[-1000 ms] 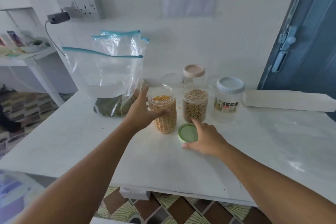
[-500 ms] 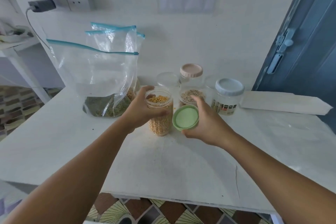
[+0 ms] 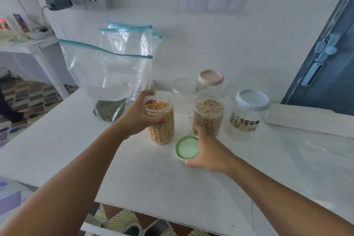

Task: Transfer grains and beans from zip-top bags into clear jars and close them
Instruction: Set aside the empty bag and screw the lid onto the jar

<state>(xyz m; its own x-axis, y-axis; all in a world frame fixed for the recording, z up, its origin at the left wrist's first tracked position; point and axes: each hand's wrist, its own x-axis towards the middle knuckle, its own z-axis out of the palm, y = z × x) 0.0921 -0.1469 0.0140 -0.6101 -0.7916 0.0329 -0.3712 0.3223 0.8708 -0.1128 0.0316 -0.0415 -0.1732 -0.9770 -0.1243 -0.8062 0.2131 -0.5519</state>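
Note:
A clear jar of yellow split grains [image 3: 162,130] stands open on the white table [image 3: 153,182]. My left hand [image 3: 138,119] grips it near the rim from the left. A green lid [image 3: 186,147] sits low by the table just right of that jar, hollow side up, and my right hand [image 3: 208,153] holds it between thumb and fingers. Behind my right hand is an open jar of pale beans [image 3: 208,115]. Zip-top bags [image 3: 115,74] lean against the wall at the back left; one holds dark green grains at its bottom.
At the back stand an empty clear jar [image 3: 183,92], a pink-lidded jar [image 3: 210,80] and a blue-lidded jar [image 3: 247,113]. A long white box [image 3: 306,119] lies at the right, near a blue door [image 3: 325,63]. The table's front edge runs close to me.
My right hand lifted the green lid up beside the yellow jar's rim, then brought it back down to the table. My left hand closed round the yellow jar and stays on it.

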